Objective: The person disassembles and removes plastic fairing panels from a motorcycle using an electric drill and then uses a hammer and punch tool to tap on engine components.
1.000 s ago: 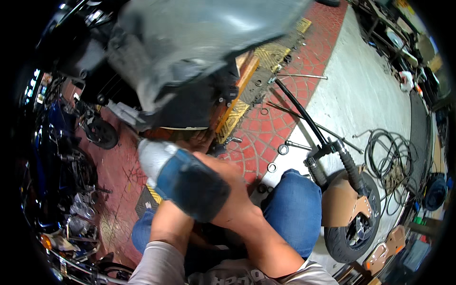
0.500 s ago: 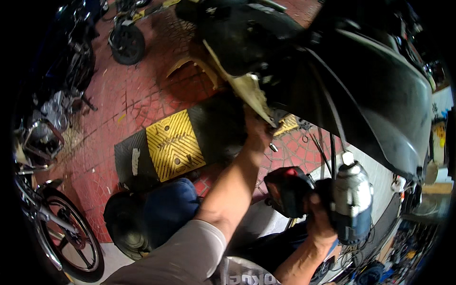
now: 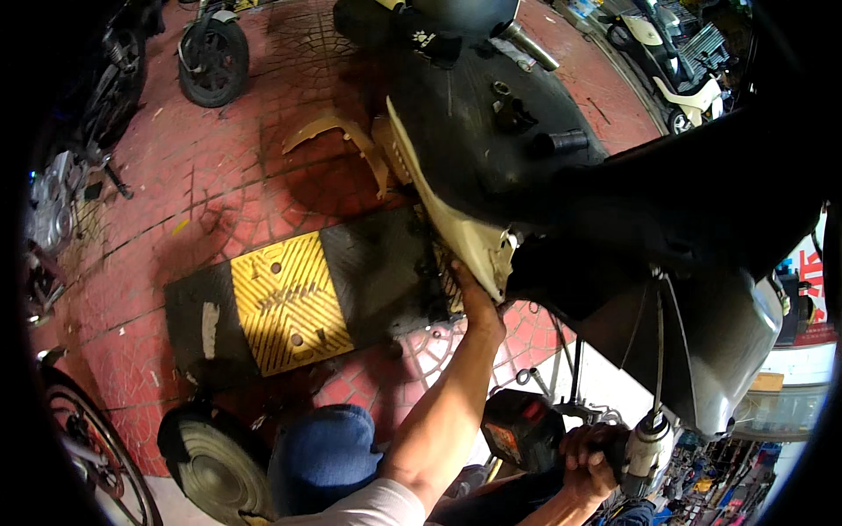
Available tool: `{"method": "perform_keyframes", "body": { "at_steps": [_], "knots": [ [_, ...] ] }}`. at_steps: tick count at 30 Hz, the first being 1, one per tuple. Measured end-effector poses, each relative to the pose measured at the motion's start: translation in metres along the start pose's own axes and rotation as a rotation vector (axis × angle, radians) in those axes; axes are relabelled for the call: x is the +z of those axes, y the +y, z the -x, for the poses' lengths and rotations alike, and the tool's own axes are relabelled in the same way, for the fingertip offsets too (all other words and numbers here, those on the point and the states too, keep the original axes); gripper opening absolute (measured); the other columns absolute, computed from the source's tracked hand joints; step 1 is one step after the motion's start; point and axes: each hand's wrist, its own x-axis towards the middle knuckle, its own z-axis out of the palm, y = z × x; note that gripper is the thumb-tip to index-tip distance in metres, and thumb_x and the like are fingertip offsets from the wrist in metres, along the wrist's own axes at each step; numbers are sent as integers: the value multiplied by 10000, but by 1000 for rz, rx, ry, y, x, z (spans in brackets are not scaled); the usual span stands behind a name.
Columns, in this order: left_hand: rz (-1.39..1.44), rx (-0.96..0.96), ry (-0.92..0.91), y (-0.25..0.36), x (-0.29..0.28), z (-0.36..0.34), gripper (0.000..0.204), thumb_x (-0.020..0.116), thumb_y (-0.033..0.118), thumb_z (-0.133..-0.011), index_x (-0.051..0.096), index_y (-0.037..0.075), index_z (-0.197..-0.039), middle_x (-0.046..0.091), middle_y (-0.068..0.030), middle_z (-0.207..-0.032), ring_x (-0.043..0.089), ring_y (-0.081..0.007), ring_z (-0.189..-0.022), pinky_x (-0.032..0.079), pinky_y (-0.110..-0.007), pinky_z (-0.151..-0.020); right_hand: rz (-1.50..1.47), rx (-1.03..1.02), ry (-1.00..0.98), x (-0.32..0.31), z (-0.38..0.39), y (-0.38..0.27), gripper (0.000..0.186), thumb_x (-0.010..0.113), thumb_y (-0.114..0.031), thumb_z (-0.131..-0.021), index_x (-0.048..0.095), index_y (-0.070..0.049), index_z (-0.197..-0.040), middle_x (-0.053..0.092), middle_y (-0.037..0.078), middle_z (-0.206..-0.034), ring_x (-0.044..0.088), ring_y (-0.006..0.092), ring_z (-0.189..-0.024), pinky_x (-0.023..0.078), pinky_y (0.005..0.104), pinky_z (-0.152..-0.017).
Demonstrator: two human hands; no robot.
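My left hand is closed at the lower end of a cream scooter side panel, its fingertips partly hidden by the panel. My right hand grips the handle of a cordless impact driver with a black and red battery. From the driver's nose a long thin metal shaft points up toward the dark underside of the scooter's front body; shadow hides where its tip ends. The panel lies along the side of the black scooter seat and floorboard area.
A black and yellow rubber speed ramp lies on the red paved floor. Beyond it rests a loose tan curved trim piece. A round stool stands by my knee. Parked motorcycles line the left; tools clutter the lower right.
My view has shifted, showing more of the scooter's top. In the picture the driver sits lower, my right hand still around it. My left hand stays at the cream panel's lower end.
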Motion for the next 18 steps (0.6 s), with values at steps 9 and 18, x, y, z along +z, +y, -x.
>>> {"method": "perform_keyframes", "body": {
  "at_steps": [9, 18],
  "knots": [
    [85, -129, -105, 12, 16, 16, 888, 313, 796, -967, 247, 196, -1619, 326, -61, -1624, 317, -242, -1490, 265, -430, -1226, 20, -80, 124, 19, -5, -1, 377, 871, -231, -773, 589, -51, -947, 500, 29, -609, 463, 153, -462, 411, 337, -513],
    [124, -70, 29, -18, 5, 0, 895, 325, 742, -1001, 194, 118, -1629, 305, -113, -1642, 301, -276, -1500, 198, -422, -1246, -248, -203, -24, -6, -9, 9, 308, 735, -174, -874, 655, 26, -1094, 459, 6, -601, 420, 149, -527, 336, 368, -569]
  ]
}}
